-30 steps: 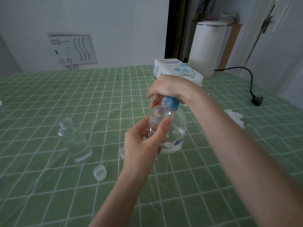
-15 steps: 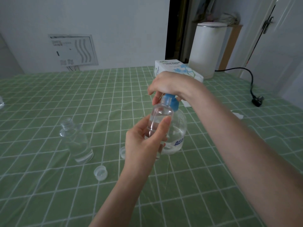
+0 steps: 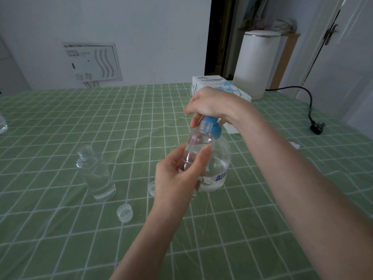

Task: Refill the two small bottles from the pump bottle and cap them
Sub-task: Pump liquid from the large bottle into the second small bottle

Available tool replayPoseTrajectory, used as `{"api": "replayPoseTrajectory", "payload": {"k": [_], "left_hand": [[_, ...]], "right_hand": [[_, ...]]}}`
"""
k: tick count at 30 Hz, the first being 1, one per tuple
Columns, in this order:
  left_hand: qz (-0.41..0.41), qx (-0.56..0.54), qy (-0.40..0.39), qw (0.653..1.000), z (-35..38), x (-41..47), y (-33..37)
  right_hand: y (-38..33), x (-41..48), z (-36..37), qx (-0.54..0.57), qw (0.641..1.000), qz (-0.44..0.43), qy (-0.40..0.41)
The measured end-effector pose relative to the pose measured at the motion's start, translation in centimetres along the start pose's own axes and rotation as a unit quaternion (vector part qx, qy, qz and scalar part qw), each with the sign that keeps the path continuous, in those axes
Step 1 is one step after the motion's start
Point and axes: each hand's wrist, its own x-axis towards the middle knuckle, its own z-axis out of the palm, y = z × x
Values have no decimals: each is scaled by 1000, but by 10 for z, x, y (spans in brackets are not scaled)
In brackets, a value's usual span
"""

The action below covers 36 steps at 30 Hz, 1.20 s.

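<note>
In the frame's centre, my left hand (image 3: 177, 178) is holding one small bottle (image 3: 198, 146) in its grip under the spout. My right hand (image 3: 210, 104) is curling over the pump bottle (image 3: 218, 168), pressing its head. The other small bottle (image 3: 96, 174) is standing open at the left, with the caps (image 3: 124, 213) lying on the tabletop (image 3: 60, 239). I am judging that the capping is all left to do.

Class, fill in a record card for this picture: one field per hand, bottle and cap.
left hand: grips small bottle, mouth held at spout of pump bottle
right hand: presses down on the pump head
other small bottle: upright on table, uncapped
caps: near cap loose on table; far cap partly behind left hand
</note>
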Motion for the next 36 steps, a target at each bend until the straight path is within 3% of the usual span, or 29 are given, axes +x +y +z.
{"api": "replayPoseTrajectory", "payload": {"k": [25,36], "left_hand": [[7,-4,-12,1000,1,1,2],[5,-2,-7,1000,-1,0,0]], "right_hand": [[-3,1,0,-17,999,-3,-31],[4,2,7,27,998,6,-49]]}}
